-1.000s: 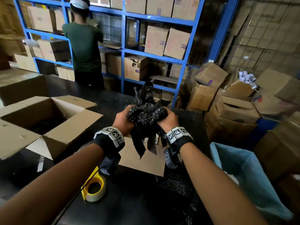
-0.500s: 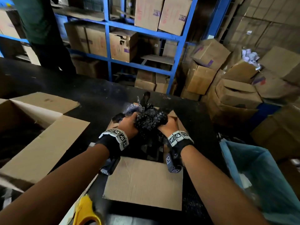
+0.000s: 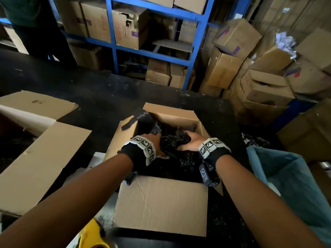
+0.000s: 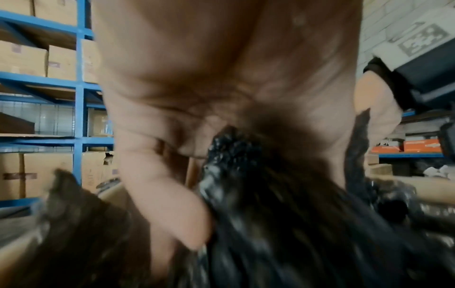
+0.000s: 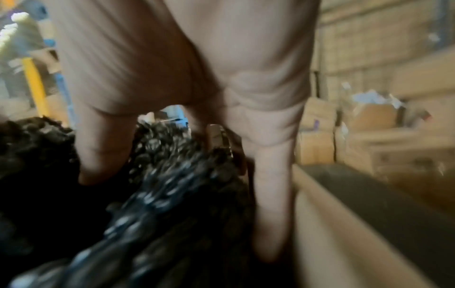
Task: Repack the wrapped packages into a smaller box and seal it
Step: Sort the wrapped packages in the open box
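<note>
Black bubble-wrapped package (image 3: 172,140) sits inside small open cardboard box (image 3: 161,203) at table centre, on top of more black wrap filling the box. Left hand (image 3: 155,143) grips package from left, fingers curled into the wrap; right hand (image 3: 190,142) grips from right, fingers bent round it. Box flaps open, near flap folded out flat. Larger open box (image 3: 41,149) to the left, contents not visible. Blue plastic-lined bin (image 3: 286,178) near right, contents unclear. Yellow tape dispenser (image 3: 93,237) at near edge. Black table (image 3: 89,93); blue shelving (image 3: 114,33) with cartons far behind.
</note>
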The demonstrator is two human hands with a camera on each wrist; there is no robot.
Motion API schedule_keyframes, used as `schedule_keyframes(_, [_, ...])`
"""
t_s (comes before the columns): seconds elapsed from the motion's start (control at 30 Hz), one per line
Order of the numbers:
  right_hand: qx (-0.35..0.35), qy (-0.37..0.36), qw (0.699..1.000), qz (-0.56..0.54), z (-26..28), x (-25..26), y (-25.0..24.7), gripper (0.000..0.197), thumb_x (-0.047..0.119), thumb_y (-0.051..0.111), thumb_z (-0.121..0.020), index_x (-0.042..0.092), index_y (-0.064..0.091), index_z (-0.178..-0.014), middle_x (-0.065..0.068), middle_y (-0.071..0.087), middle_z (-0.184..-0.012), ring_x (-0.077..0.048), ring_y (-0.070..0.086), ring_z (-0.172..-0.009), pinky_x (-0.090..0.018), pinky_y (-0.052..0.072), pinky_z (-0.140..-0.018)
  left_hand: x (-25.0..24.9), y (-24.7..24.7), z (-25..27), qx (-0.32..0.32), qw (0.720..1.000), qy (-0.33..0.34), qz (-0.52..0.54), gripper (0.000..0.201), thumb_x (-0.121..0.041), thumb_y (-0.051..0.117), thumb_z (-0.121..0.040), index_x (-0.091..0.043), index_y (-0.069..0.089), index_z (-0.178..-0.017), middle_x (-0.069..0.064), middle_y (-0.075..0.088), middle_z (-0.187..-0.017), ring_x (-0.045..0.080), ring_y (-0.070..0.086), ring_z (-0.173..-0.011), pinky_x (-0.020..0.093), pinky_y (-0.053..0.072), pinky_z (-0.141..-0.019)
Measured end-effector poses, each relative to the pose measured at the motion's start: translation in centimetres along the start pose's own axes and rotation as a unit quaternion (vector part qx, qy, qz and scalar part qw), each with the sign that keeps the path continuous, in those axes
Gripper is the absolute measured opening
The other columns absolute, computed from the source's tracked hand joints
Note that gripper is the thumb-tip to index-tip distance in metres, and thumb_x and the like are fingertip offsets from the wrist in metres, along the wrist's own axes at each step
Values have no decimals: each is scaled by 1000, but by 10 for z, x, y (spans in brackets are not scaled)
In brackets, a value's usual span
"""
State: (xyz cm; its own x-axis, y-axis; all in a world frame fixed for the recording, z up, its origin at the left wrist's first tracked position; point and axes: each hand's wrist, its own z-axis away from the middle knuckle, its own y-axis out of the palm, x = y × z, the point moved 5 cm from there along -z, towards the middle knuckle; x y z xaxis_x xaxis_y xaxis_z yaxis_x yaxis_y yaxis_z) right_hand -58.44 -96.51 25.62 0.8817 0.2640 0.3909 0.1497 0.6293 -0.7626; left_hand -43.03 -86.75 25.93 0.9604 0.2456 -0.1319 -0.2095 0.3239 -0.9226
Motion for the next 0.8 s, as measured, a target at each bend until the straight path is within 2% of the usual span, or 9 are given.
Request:
schedule_keyframes(0.07, [-33,-4,999,30,-2,-3,-8,94,49,76,-73,24,27,-148,-6,36,-150,-26,39,-135,-31,35,-109,8,-9,5,7,1000,1,29,103,-81,58,-60,-26,32,-143,7,55,-133,29,55,-117,36,44,-96])
schedule_keyframes(0.13, [-51,-11,997,55,-3,1,-8,95,46,75,-74,26,21,-150,-10,28,-152,-28,35,-137,-34,34,-111,16,-24,7,-6,997,-2,80,95,-85,48,-64,-27,40,-139,5,53,-135,27,52,-120,37,41,-101])
schedule_keyframes(0.23, [-81,-48,995,20,-2,12,-6,75,30,66,-85,27,27,-150,-9,22,-154,-27,30,-140,-30,28,-111,34,-50,-2,-123,988,-11,89,69,-72,45,-80,-19,57,-122,8,60,-123,28,57,-111,36,46,-93])
schedule_keyframes(0.33, [-67,-73,995,10,0,25,8,63,44,60,-88,31,37,-145,-4,27,-155,-25,32,-140,-30,28,-111,65,-52,-20,-193,976,-64,72,64,-57,54,-83,-21,41,-134,12,43,-135,34,45,-121,45,44,-95])
schedule_keyframes(0.43, [12,-30,996,83,-4,23,35,67,60,57,-84,26,47,-140,-4,43,-148,-25,42,-134,-32,36,-110,85,-29,-43,-123,983,-84,106,78,-55,61,-80,-28,27,-144,13,24,-149,40,35,-131,50,38,-104])
schedule_keyframes(0.5, [46,-24,988,144,-4,23,44,66,58,59,-84,20,50,-138,-4,46,-146,-24,44,-132,-31,36,-108,87,-18,-51,-79,989,-65,111,71,-46,64,-82,-22,36,-142,16,33,-145,38,42,-127,45,40,-104])
schedule_keyframes(0.67, [18,-29,987,156,-3,25,28,60,38,68,-85,12,50,-137,-7,49,-142,-24,48,-129,-28,40,-101,90,-28,-51,-162,979,-62,111,33,-21,58,-88,-11,63,-119,16,54,-123,37,56,-108,42,48,-92])
schedule_keyframes(0.73, [0,-26,988,154,-4,22,17,54,35,69,-85,9,55,-131,-8,56,-135,-26,52,-124,-28,43,-96,87,-35,-43,-194,974,-34,112,27,-21,54,-88,-14,68,-111,14,61,-113,37,61,-100,42,51,-85])
schedule_keyframes(0.8, [-31,-25,989,143,-3,20,6,34,30,68,-85,7,64,-110,-8,64,-112,-27,57,-111,-27,44,-84,75,-42,-30,-206,971,26,121,23,-28,53,-90,-24,70,-105,8,66,-106,31,63,-96,36,51,-81])
